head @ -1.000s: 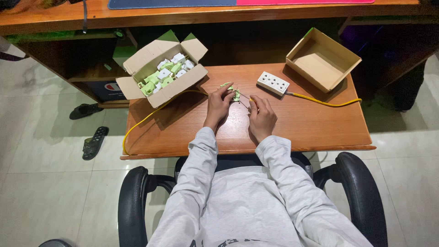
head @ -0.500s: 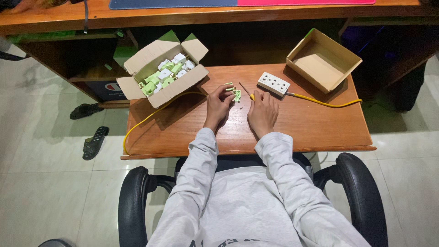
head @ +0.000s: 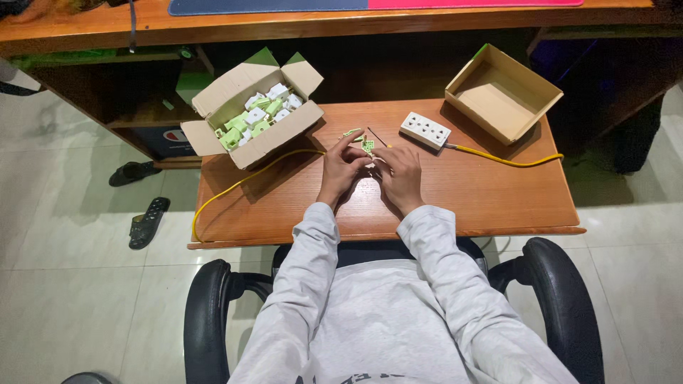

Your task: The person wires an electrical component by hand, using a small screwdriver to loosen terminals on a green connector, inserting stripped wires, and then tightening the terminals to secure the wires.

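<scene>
Head view: two hands on a small green part

Wooden worktop (head: 484,199), seen from above. Open cardboard box (head: 250,114) of green and white parts at rear left; empty cardboard tray (head: 502,92) at rear right. White socket strip (head: 425,131) with yellow cable (head: 505,159) between. Left hand (head: 342,168) and right hand (head: 400,175), fingers pinched on small green part (head: 368,146) at worktop centre.

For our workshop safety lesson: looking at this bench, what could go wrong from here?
1. The small green part pinched between the left hand and right hand could slip and get lost.
2. The yellow cable loops off the table edge; a foot might snag it and drag the white power strip.
3. The full cardboard box overhangs the table's corner and might tip.
</scene>
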